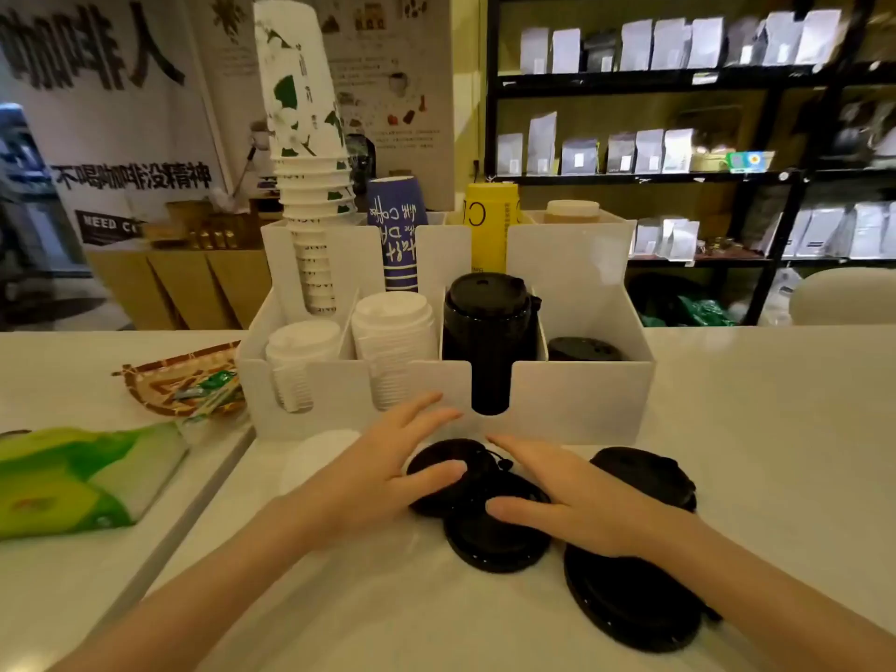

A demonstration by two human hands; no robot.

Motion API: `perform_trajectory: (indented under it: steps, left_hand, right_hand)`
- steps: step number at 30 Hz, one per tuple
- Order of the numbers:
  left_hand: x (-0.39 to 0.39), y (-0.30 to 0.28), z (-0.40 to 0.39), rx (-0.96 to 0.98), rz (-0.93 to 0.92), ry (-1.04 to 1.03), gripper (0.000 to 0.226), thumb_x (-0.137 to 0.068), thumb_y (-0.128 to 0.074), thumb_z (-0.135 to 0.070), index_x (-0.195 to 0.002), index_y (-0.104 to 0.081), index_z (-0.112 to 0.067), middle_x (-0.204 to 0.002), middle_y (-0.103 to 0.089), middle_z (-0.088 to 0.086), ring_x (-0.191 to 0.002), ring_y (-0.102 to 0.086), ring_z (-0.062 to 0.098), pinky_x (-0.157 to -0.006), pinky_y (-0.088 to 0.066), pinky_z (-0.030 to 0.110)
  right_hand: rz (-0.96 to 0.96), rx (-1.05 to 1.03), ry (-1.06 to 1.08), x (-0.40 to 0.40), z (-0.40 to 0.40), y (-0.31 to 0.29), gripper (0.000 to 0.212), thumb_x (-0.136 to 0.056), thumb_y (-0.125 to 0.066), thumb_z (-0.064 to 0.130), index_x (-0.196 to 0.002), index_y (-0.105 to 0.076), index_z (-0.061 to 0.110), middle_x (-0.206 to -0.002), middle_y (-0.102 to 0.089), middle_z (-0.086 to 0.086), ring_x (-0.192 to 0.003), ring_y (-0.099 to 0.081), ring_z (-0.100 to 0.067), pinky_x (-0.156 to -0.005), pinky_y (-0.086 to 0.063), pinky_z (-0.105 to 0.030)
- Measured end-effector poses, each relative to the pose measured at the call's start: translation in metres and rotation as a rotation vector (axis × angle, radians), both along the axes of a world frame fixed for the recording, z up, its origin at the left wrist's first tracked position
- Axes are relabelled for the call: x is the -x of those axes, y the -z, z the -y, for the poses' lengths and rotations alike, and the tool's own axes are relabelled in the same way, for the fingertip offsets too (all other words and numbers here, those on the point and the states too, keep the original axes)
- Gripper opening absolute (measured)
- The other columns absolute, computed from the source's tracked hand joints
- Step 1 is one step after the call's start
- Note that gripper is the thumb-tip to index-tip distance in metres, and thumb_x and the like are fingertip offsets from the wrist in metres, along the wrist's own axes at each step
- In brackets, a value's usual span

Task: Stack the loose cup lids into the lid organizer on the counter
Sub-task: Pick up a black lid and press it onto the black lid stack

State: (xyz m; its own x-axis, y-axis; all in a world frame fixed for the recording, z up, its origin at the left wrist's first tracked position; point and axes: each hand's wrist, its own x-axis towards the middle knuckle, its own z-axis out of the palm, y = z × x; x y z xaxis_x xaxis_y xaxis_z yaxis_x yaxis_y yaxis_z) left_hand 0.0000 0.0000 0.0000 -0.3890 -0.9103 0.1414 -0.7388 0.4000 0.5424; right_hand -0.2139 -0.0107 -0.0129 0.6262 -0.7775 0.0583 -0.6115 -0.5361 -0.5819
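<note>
The white lid organizer [582, 405] stands on the counter in front of me. It holds two white lid stacks [395, 332], a tall black lid stack [487, 332] and a low black stack [584, 350] in the right slot. Several loose black lids lie in front of it: one [436, 465] under my left hand [383, 470], one [494, 540] under my right hand [567, 502], one [647, 477] to the right, one [630, 603] near me. A loose white lid [315, 458] lies left of my left hand. Both hands rest flat, fingers spread, thumbs touching lids.
Paper cup stacks [305, 152] stand in the organizer's back slots. A woven tray [165, 380] with packets and a green pouch [72, 477] lie on the lower counter to the left. Shelves of bags fill the back right.
</note>
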Motion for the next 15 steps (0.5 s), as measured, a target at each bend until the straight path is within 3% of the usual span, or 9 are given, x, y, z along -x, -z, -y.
perform_trajectory:
  steps: [5, 8, 11, 15]
  left_hand:
    - [0.006, 0.005, 0.006, -0.051, 0.271, 0.022, 0.068, -0.078, -0.045, -0.059, -0.138, -0.023, -0.036, -0.155, -0.01, -0.008, -0.139, -0.014, 0.01, -0.106, -0.014, 0.018]
    - [0.013, 0.003, 0.009, -0.105, 0.29, 0.061, 0.065, -0.08, -0.051, -0.053, -0.137, -0.027, -0.032, -0.145, -0.033, -0.006, -0.131, -0.033, 0.014, -0.104, -0.026, 0.021]
    - [0.016, -0.004, 0.013, -0.163, 0.272, 0.06, 0.062, -0.076, -0.057, -0.051, -0.131, -0.038, -0.032, -0.129, -0.053, -0.006, -0.113, -0.05, 0.011, -0.097, -0.041, 0.027]
    - [0.021, -0.018, 0.016, -0.157, 0.294, 0.064, 0.056, -0.073, -0.063, -0.048, -0.124, -0.049, -0.029, -0.118, -0.061, -0.004, -0.102, -0.055, 0.012, -0.089, -0.045, 0.027]
  right_hand:
    - [0.004, -0.025, -0.065, 0.002, -0.005, -0.009, 0.042, -0.085, -0.049, 0.047, -0.125, -0.04, 0.037, -0.125, -0.056, 0.013, -0.107, -0.05, 0.003, -0.094, -0.043, -0.023]
    - [-0.01, -0.01, -0.064, 0.002, -0.008, -0.01, 0.045, -0.086, -0.049, 0.045, -0.129, -0.037, 0.036, -0.131, -0.052, 0.013, -0.111, -0.046, 0.003, -0.095, -0.039, -0.017]
    - [-0.01, -0.017, -0.062, 0.002, -0.007, -0.009, 0.044, -0.086, -0.048, 0.047, -0.128, -0.038, 0.038, -0.13, -0.052, 0.014, -0.111, -0.047, 0.003, -0.096, -0.04, -0.019]
    - [0.017, -0.057, -0.049, 0.002, -0.004, -0.009, 0.044, -0.085, -0.047, 0.049, -0.127, -0.039, 0.038, -0.128, -0.054, 0.013, -0.111, -0.049, 0.001, -0.097, -0.043, -0.027]
